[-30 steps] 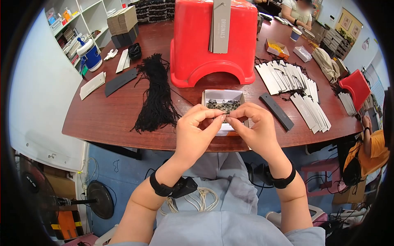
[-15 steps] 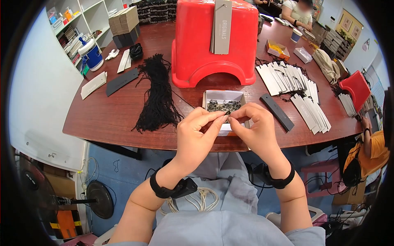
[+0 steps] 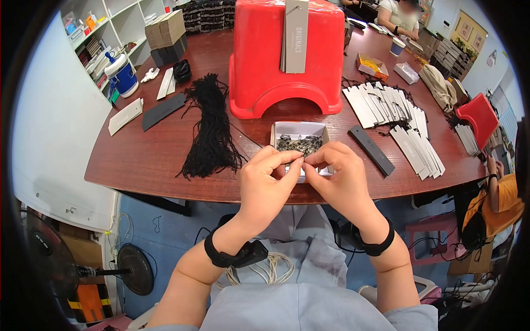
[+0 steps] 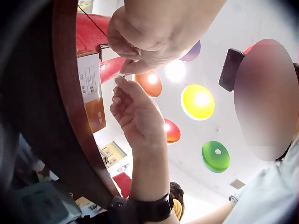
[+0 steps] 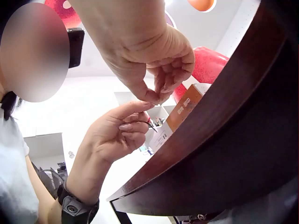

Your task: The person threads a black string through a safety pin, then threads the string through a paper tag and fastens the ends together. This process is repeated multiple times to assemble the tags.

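Observation:
Over the small white box (image 3: 313,129), my left hand (image 3: 262,185) and right hand (image 3: 343,175) meet fingertip to fingertip. The left thumb and forefinger pinch a thin black cord (image 4: 93,22), which runs back toward the black cord bundle (image 3: 207,129). A dark end of it loops out by the left fingers in the right wrist view. The right thumb and forefinger pinch a tiny piece at the same spot; cannot tell its kind, as the fingertips mostly hide it. Small dark metal clips (image 3: 298,144) fill the box behind the hands.
A red plastic stool (image 3: 287,60) stands behind the box, with grey tags (image 3: 297,41) hanging on it. White strung tags (image 3: 381,105) and a dark tag stack (image 3: 371,150) lie at right. More tags (image 3: 126,116) and a blue jug (image 3: 121,74) are at left.
Both hands stay together over the box and shift slightly. The small dark piece that showed between the fingertips is now mostly covered by them.

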`<state>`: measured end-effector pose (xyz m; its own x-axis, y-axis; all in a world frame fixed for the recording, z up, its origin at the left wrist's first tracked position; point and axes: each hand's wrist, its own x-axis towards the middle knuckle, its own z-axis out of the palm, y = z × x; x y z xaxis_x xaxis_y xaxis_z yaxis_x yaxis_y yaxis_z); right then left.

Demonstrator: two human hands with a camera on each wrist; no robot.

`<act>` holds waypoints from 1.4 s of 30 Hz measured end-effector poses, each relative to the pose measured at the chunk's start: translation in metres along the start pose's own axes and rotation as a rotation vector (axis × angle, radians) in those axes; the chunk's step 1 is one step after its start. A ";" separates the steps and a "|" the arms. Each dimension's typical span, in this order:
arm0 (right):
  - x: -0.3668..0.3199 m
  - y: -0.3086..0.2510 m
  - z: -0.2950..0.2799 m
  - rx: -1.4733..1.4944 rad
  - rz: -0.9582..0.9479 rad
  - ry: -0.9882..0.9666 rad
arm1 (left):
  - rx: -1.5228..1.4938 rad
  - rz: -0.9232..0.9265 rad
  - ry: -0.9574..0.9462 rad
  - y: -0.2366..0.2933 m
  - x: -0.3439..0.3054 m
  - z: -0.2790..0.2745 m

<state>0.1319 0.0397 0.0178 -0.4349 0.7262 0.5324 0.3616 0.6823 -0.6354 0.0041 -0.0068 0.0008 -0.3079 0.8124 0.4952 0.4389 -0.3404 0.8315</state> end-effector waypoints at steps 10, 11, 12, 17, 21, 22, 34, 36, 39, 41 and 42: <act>-0.043 -0.008 -0.016 1.052 0.578 -0.318 | -0.318 -0.068 -0.251 0.025 -0.029 -0.019; -0.049 -0.009 -0.009 1.285 0.597 -0.339 | -0.482 -0.021 -0.409 0.026 -0.036 -0.019; -0.052 -0.009 -0.004 1.362 0.599 -0.395 | -0.483 -0.024 -0.411 0.028 -0.041 -0.022; -0.049 -0.010 0.010 1.294 0.653 -0.362 | -0.584 -0.313 -0.993 0.035 -0.042 -0.053; -0.058 -0.008 0.009 1.019 0.529 -0.193 | -0.762 -0.815 -0.342 0.011 -0.048 -0.061; -0.060 -0.009 0.005 0.837 0.337 -0.272 | -0.763 -0.816 -0.342 0.004 -0.049 -0.062; -0.086 -0.034 0.016 0.222 -0.472 -0.339 | -0.947 -0.922 -0.078 -0.005 -0.055 -0.047; -0.087 -0.037 0.017 0.168 -0.515 -0.371 | -0.975 -0.866 0.001 -0.001 -0.050 -0.047; -0.093 -0.032 0.023 0.051 -0.551 -0.329 | -1.001 -0.766 0.004 0.002 -0.043 -0.046; -0.094 -0.027 0.027 0.027 -0.553 -0.314 | -1.000 -0.740 0.008 0.008 -0.038 -0.043; -0.094 -0.025 0.028 0.003 -0.553 -0.302 | -1.002 -0.714 0.012 0.010 -0.037 -0.042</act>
<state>0.1410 -0.0478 -0.0320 -0.7706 0.2099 0.6017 0.0147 0.9498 -0.3125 -0.0160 -0.0599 0.0014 -0.2235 0.9627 -0.1524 -0.6713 -0.0387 0.7402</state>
